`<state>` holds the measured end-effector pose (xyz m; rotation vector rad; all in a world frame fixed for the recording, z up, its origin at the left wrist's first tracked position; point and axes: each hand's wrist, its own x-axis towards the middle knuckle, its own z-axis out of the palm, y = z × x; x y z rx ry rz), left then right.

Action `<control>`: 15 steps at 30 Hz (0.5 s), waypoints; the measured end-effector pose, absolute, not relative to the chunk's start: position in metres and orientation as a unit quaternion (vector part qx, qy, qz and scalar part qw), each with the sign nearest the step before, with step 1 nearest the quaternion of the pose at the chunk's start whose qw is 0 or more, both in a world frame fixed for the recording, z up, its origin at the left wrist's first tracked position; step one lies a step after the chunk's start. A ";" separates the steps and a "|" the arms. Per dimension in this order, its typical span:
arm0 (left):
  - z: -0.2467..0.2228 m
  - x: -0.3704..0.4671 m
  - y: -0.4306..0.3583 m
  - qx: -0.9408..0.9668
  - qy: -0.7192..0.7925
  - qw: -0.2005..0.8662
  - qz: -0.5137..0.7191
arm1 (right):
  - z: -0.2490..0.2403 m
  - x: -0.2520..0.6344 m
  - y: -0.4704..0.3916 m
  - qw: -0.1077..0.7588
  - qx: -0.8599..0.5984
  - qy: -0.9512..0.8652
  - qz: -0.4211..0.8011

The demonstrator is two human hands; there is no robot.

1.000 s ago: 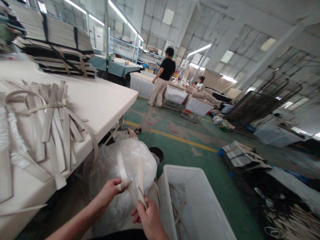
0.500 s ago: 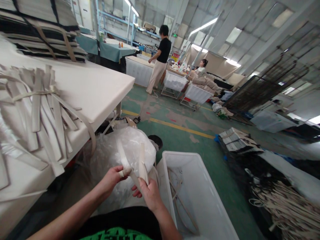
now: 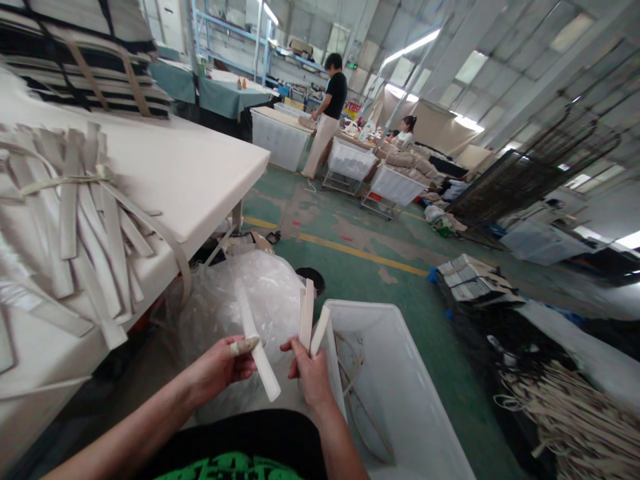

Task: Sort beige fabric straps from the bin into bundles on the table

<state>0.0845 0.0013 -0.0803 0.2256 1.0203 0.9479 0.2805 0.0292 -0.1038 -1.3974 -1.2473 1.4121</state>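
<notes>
Between thumb and fingers, my left hand (image 3: 231, 363) pinches one pale fabric strip (image 3: 267, 375) that slants down to the right. A covering is wrapped around that thumb. My right hand (image 3: 309, 370) is closed on several off-white fabric strips (image 3: 306, 310), whose ends stick up above the fist. The two hands are apart, over a clear plastic bag (image 3: 270, 283) with pale contents. On the table (image 3: 215, 157) at left lies a tied bundle of similar strips (image 3: 70, 220).
To my right stands a white plastic bin (image 3: 420, 393) with thin cords inside. A heap of beige strips (image 3: 590, 420) lies farther right, near a tied stack (image 3: 473, 283). Dark and pale stacked material (image 3: 100, 80) sits on the table. Two people work in the background.
My hands have moved apart, the right one shifting right with its strips fanned out. The left hand's strip now shows its lower end. The standing person has leaned toward a bin.
</notes>
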 end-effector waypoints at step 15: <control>-0.109 0.095 -0.014 0.056 0.390 0.846 0.360 | -0.097 0.275 0.023 0.378 -0.436 -0.529 0.622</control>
